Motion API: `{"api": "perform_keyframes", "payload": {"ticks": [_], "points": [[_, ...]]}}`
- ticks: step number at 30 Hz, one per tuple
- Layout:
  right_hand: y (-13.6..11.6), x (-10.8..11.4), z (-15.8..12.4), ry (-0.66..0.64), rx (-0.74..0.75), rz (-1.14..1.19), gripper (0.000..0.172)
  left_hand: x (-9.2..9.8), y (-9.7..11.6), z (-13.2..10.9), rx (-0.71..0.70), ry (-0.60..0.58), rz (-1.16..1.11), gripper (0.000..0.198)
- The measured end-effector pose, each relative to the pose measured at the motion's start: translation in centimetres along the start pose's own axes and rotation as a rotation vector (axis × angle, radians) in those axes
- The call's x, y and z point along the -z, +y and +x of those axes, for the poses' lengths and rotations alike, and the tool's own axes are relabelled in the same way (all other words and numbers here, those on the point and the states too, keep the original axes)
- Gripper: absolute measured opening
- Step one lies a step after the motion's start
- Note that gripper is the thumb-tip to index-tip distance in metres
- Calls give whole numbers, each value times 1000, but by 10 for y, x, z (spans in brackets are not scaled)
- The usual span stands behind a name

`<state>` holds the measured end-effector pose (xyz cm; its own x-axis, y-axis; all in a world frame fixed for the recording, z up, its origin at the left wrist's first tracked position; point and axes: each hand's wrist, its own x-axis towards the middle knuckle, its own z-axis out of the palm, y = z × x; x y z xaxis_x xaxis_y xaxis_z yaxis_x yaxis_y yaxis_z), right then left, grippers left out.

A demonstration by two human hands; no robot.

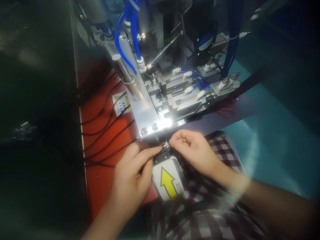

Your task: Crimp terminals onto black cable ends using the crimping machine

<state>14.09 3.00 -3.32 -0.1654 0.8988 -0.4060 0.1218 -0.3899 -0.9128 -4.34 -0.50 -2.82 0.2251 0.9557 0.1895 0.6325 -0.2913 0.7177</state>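
My left hand [132, 170] reaches in from the lower left beneath the front edge of the machine's metal plate [147, 113]. One finger is stretched out, its tip at a small shiny metal part [166, 145]; the other fingertips are partly hidden under the plate edge. From the right comes my right hand [192, 150], closed, with thumb and forefinger pinched at the other side of that part. Its exact kind is too small to make out. Just below the fingertips sits a white panel [158, 173] with a yellow arrow [168, 181].
Behind the hands stand pneumatic cylinders [186, 105], blue air hoses [137, 36] and an upright metal post [122, 68]. Black cables [107, 130] run across the orange base [105, 183], near a warning label [121, 103]. Checked cloth [222, 150] lies below my right forearm.
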Motion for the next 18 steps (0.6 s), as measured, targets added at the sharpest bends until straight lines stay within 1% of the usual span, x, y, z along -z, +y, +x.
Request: {"api": "perform_keyframes", "payload": {"ticks": [3,7,9,11,14,18], "points": [[4,0,0,1,22,-49,14,0,1,0,-3,1,4,28],[8,-1,0,36,90,-158,13,0,2,0,4,-1,15,27],[6,-1,1,44,88,-166,12,1,2,0,7,0,22,27],[3,-1,2,15,11,-94,11,1,2,0,7,0,29,27],[-3,-1,4,-64,-139,77,11,2,1,0,12,-11,36,28],[-4,1,8,-129,-182,196,15,1,0,0,20,-20,39,27]]}}
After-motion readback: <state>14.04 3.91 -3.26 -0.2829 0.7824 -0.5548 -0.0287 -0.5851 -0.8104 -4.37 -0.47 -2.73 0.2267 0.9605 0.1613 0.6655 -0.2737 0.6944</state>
